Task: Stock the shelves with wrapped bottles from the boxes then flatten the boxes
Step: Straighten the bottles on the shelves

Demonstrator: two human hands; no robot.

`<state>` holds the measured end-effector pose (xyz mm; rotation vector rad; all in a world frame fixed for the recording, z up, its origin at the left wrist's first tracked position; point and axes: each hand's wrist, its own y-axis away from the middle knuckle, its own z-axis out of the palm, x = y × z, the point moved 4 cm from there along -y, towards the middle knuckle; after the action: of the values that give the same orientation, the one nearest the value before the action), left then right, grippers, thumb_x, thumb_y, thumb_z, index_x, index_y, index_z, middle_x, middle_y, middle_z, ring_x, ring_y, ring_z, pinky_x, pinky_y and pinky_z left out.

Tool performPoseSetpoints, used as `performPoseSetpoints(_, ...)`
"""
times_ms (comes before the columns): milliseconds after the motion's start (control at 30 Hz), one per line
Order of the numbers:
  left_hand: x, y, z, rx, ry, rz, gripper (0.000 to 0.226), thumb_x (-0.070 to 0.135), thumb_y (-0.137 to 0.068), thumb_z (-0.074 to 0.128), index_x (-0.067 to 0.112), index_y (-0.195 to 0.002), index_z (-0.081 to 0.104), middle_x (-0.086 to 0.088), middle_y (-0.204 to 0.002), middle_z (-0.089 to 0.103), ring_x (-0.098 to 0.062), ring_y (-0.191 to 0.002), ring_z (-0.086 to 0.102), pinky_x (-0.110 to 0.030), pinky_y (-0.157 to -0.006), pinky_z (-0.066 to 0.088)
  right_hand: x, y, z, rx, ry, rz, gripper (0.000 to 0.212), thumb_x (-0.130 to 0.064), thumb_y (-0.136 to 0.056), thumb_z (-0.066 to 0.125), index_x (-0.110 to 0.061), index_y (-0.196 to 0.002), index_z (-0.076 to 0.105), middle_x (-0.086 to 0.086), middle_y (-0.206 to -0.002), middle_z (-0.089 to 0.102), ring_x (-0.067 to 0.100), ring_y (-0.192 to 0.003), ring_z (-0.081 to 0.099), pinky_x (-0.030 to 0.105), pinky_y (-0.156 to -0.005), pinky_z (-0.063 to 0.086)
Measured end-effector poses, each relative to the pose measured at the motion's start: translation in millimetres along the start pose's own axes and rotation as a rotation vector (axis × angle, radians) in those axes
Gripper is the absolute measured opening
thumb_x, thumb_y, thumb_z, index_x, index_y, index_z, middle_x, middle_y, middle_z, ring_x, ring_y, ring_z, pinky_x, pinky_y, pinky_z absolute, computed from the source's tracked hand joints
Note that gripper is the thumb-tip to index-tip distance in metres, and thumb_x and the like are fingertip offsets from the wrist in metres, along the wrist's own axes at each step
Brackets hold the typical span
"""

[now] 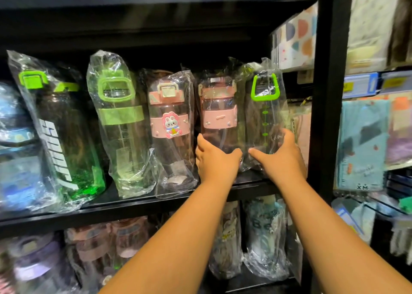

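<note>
Evidently the row on the shelf (133, 206) is being closed up toward its right end. Past the rabbit bottle (170, 124), the left hand (215, 160) curls fingers and thumb round the base of the pink bottle (217, 113), which stands upright behind the front edge. The right hand (284, 157) clasps the foot of the green-handled bottle (265, 115) at the shelf's right end by the black post (325, 93), both grips low, probably to steady the slippery wrapped bottles and press them snug.

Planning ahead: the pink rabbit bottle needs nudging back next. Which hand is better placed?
Left, probably. The left hand holds the pink bottle right beside the rabbit bottle; the right hand holds the green-handled bottle farther away, by the shelf post.
</note>
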<state>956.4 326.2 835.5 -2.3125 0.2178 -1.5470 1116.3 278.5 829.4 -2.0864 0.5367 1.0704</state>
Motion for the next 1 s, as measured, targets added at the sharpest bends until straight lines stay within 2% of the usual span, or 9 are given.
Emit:
performPoseSetpoints(167, 0.0, -8.8, 7.4, 0.026, -0.018, -0.014, 0.109, 0.048, -0.077, 0.078, 0.021, -0.156, 0.007, -0.01, -0.157, 0.029, -0.033, -0.14, 0.036, -0.049, -0.113, 0.032, 2.6, 5.3, -3.7, 0.032, -0.025, -0.052, 0.087, -0.051, -0.075, 0.078, -0.032, -0.143, 0.029, 0.007, -0.138, 0.049, 0.028, -0.12, 0.052, 0.032, -0.078, 0.038)
performPoseSetpoints(333, -2.8, -14.8, 9.4, 0.019, -0.103, -0.051, 0.114, 0.057, -0.077, 0.075, 0.022, -0.157, 0.003, -0.009, -0.156, 0.034, -0.033, -0.142, 0.033, -0.047, -0.115, 0.027, 4.3, 3.9, -4.2, 0.018, -0.036, -0.038, 0.088, -0.059, -0.077, 0.074, -0.031, -0.144, 0.025, 0.007, -0.142, 0.047, 0.03, -0.125, 0.05, 0.034, -0.081, 0.039)
performPoseSetpoints(467, -4.6, -16.6, 9.2, 0.026, -0.097, -0.036, 0.106, 0.056, -0.076, 0.076, 0.023, -0.154, 0.012, -0.008, -0.151, 0.04, -0.032, -0.137, 0.04, -0.046, -0.113, 0.03, 4.0, 4.4, -3.0, 0.018, -0.034, -0.038, 0.081, -0.063, -0.085, 0.061, -0.029, -0.148, 0.024, 0.005, -0.147, 0.045, 0.029, -0.128, 0.049, 0.035, -0.081, 0.038)
performPoseSetpoints(600, -6.5, -12.4, 7.2, 0.029, -0.068, 0.009, 0.099, 0.053, -0.075, 0.078, 0.023, -0.15, 0.02, -0.008, -0.143, 0.047, -0.032, -0.128, 0.049, -0.047, -0.109, 0.037, 3.2, 5.9, -2.5, 0.029, -0.022, -0.048, 0.078, -0.063, -0.087, 0.058, -0.029, -0.148, 0.024, 0.003, -0.148, 0.045, 0.028, -0.127, 0.05, 0.034, -0.079, 0.037)
performPoseSetpoints(800, -3.1, 0.2, 2.2, 0.018, -0.082, 0.054, 0.099, 0.054, -0.076, 0.077, 0.021, -0.15, 0.02, -0.007, -0.142, 0.046, -0.032, -0.129, 0.047, -0.049, -0.108, 0.038, 1.2, 9.4, -4.7, 0.039, -0.04, -0.063, 0.07, -0.066, -0.09, 0.049, -0.029, -0.146, 0.027, 0.004, -0.143, 0.05, 0.028, -0.124, 0.052, 0.034, -0.079, 0.038)
performPoseSetpoints(1000, -3.7, 12.2, -4.2, 0.024, -0.104, 0.089, 0.1, 0.057, -0.078, 0.074, 0.02, -0.152, 0.019, -0.007, -0.142, 0.046, -0.031, -0.129, 0.047, -0.05, -0.107, 0.04, 1.0, 16.2, -6.2, 0.044, -0.031, -0.117, 0.069, -0.064, -0.092, 0.048, -0.027, -0.146, 0.028, 0.005, -0.146, 0.047, 0.028, -0.129, 0.049, 0.039, -0.091, 0.043)
